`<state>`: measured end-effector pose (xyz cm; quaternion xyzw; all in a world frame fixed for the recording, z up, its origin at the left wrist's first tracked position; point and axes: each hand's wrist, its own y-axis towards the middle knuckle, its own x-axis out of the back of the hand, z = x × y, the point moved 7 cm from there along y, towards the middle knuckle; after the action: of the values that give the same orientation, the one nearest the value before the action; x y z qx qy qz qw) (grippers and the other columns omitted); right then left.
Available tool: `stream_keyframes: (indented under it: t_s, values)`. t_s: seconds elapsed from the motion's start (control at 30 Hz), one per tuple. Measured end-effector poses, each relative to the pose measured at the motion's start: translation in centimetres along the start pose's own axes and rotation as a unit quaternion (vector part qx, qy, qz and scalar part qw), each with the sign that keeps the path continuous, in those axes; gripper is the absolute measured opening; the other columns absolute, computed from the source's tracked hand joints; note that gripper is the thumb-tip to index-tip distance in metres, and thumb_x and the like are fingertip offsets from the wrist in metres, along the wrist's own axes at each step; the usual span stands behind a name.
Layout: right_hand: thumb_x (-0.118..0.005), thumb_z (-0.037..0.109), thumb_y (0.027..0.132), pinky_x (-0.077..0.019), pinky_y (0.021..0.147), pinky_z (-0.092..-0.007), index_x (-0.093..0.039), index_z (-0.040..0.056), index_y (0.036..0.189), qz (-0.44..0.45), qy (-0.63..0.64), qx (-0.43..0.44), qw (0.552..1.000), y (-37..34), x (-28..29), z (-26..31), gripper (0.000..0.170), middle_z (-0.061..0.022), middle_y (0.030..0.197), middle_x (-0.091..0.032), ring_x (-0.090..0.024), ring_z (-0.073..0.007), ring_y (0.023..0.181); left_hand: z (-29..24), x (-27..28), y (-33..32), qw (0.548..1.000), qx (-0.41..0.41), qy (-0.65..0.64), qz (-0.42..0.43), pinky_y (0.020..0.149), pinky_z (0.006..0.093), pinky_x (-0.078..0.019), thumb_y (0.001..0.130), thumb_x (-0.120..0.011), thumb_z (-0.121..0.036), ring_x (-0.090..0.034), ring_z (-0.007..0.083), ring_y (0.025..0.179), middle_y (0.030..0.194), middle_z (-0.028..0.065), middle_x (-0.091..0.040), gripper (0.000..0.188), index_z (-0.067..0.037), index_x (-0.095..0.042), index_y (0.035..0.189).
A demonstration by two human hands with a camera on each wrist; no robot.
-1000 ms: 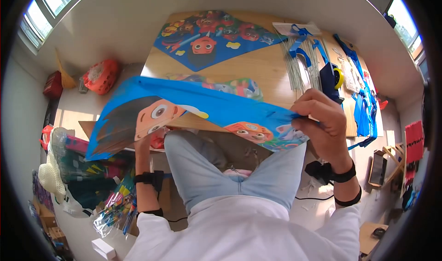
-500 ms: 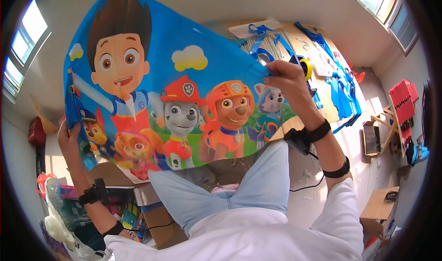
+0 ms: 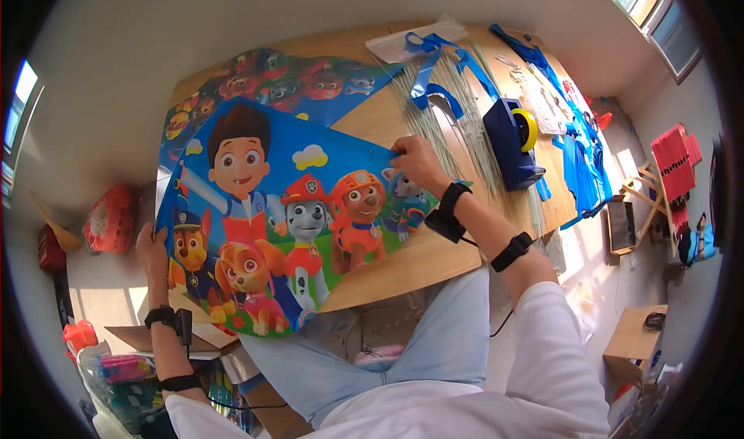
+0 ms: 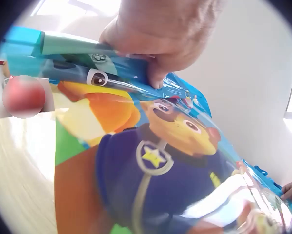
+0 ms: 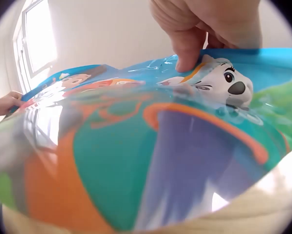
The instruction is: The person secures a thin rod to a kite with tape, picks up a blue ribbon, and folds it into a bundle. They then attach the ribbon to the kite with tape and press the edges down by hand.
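Note:
A glossy blue sheet (image 3: pixel 310 206) printed with a cartoon boy and dogs spreads over the near left of the wooden table (image 3: pixel 434 261). The left hand (image 3: pixel 153 249) pinches its left edge; in the left wrist view that hand (image 4: pixel 165 39) grips the folded-over edge with the thumb. The right hand (image 3: pixel 418 164) pinches the sheet's upper right edge, and the right wrist view has that hand's (image 5: pixel 209 29) thumb against the printed side above a white dog's face. A second printed sheet (image 3: pixel 325 86) lies behind, partly covered by the first.
Right of the sheets are thin pale sticks (image 3: pixel 465 121), blue ribbons (image 3: pixel 426 75), and a dark tape dispenser (image 3: pixel 511 144) with yellow tape. More blue strips (image 3: pixel 581 168) hang at the table's right edge. A cardboard box (image 3: pixel 635 338) stands on the floor at right, a red bag (image 3: pixel 112 218) at left.
The sheet, folded over and then raised upright between both hands, has come down and forward onto the table. Both hands still hold it, and the view has turned toward the right.

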<state>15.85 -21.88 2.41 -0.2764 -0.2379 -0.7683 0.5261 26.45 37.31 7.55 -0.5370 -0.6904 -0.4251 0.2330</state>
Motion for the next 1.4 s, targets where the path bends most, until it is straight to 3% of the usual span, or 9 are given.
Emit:
stream_keyframes:
  t_s: [0.3, 0.5, 0.6, 0.77, 0.87, 0.93, 1.1, 1.33, 1.4]
  values:
    - [-0.066, 0.005, 0.074, -0.0470, 0.089, -0.0425, -0.075, 0.0060, 0.096, -0.123, -0.161, 0.086, 0.976, 3.6, 5.4, -1.2, 0.024, -0.0157, 0.102, -0.062, -0.057, -0.0360, 0.106, 1.1, -3.8, 0.9, 0.996, -0.034, 0.080, -0.012, 0.081, 0.0388, -0.0458, 0.081, -0.069, -0.004, -0.058, 0.0306, 0.088, 0.094, 0.0153, -0.061, 0.020, 0.002, -0.059, 0.098]
    - [-0.065, 0.011, 0.074, -0.0404, 0.101, -0.0461, -0.074, 0.0079, 0.109, -0.088, -0.397, -0.032, 0.913, 8.2, 10.8, -6.7, 0.036, -0.0163, 0.127, -0.057, -0.047, -0.0368, 0.122, -3.3, -2.0, -1.4, 0.993, -0.074, 0.091, -0.031, 0.092, 0.0402, -0.0452, 0.076, -0.070, -0.001, -0.058, 0.0334, 0.102, 0.104, 0.0137, -0.061, 0.030, -0.001, -0.061, 0.105]
    - [-0.067, 0.017, 0.073, -0.0372, 0.104, -0.0476, -0.075, 0.0083, 0.106, -0.014, -0.321, -0.116, 0.940, 9.4, 10.5, -10.6, 0.035, -0.0183, 0.136, -0.052, -0.043, -0.0373, 0.127, -6.9, -1.7, -3.0, 0.997, -0.062, 0.052, 0.006, 0.092, 0.0383, -0.0460, 0.077, -0.070, -0.001, -0.060, 0.0307, 0.099, 0.101, 0.0126, -0.062, 0.027, 0.000, -0.061, 0.103]
    - [-0.068, 0.012, 0.075, -0.0530, 0.069, -0.0396, -0.073, -0.0031, 0.085, -0.077, -0.183, -0.019, 0.980, 8.2, 11.0, -7.1, 0.019, -0.0107, 0.075, -0.070, -0.067, -0.0299, 0.068, -11.1, -4.6, -5.4, 0.982, 0.021, -0.142, 0.120, 0.086, 0.0309, -0.0486, 0.080, -0.071, -0.003, -0.063, 0.0177, 0.091, 0.099, 0.0082, -0.066, 0.023, 0.001, -0.063, 0.101]
    - [-0.069, 0.006, 0.078, -0.0527, 0.070, -0.0326, -0.072, -0.0026, 0.087, -0.107, 0.195, -0.050, 0.974, 4.3, 9.4, -3.7, 0.013, -0.0090, 0.082, -0.071, -0.067, -0.0195, 0.074, -17.5, -7.7, -8.4, 0.906, 0.074, -0.320, 0.268, 0.084, 0.0249, -0.0488, 0.086, -0.068, -0.006, -0.062, 0.0120, 0.091, 0.101, 0.0060, -0.067, 0.021, 0.001, -0.065, 0.105]
    - [-0.067, -0.002, 0.082, -0.0507, 0.076, -0.0255, -0.071, -0.0040, 0.096, 0.029, 0.397, -0.067, 0.915, -0.3, 6.0, 1.8, 0.015, -0.0060, 0.089, -0.070, -0.064, -0.0125, 0.083, -20.7, -11.0, -11.9, 0.820, 0.153, -0.402, 0.378, 0.085, 0.0280, -0.0516, 0.091, -0.068, -0.016, -0.065, 0.0152, 0.093, 0.099, 0.0084, -0.067, 0.026, 0.003, -0.062, 0.109]
    - [-0.067, -0.007, 0.082, -0.0510, 0.075, -0.0256, -0.070, -0.0013, 0.092, 0.194, 0.480, -0.070, 0.852, -13.8, -2.8, 8.9, 0.012, -0.0027, 0.090, -0.068, -0.062, -0.0102, 0.084, -28.0, -16.1, -20.1, 0.533, 0.314, -0.642, 0.454, 0.094, 0.0366, -0.0522, 0.096, -0.066, -0.024, -0.067, 0.0240, 0.102, 0.109, 0.0160, -0.068, 0.029, 0.001, -0.062, 0.110]
    - [-0.063, 0.014, 0.096, -0.0531, 0.084, -0.0309, -0.062, -0.0045, 0.108, 0.250, 0.430, -0.165, 0.852, -21.2, -3.4, 5.7, 0.022, -0.0076, 0.098, -0.067, -0.064, -0.0145, 0.093, -26.8, -11.9, -22.2, 0.686, 0.190, -0.571, 0.409, 0.077, 0.0278, -0.0523, 0.097, -0.064, -0.022, -0.065, 0.0116, 0.079, 0.083, 0.0048, -0.067, 0.018, -0.003, -0.064, 0.098]
    - [-0.060, 0.020, 0.098, -0.0546, 0.087, -0.0357, -0.059, -0.0051, 0.112, 0.221, 0.537, -0.259, 0.772, -21.3, -3.6, 5.3, 0.028, -0.0117, 0.100, -0.066, -0.065, -0.0188, 0.093, -27.8, -10.3, -25.0, 0.703, 0.145, -0.491, 0.493, 0.064, 0.0233, -0.0456, 0.097, -0.062, -0.019, -0.058, 0.0069, 0.068, 0.073, 0.0003, -0.062, 0.015, -0.005, -0.061, 0.091]
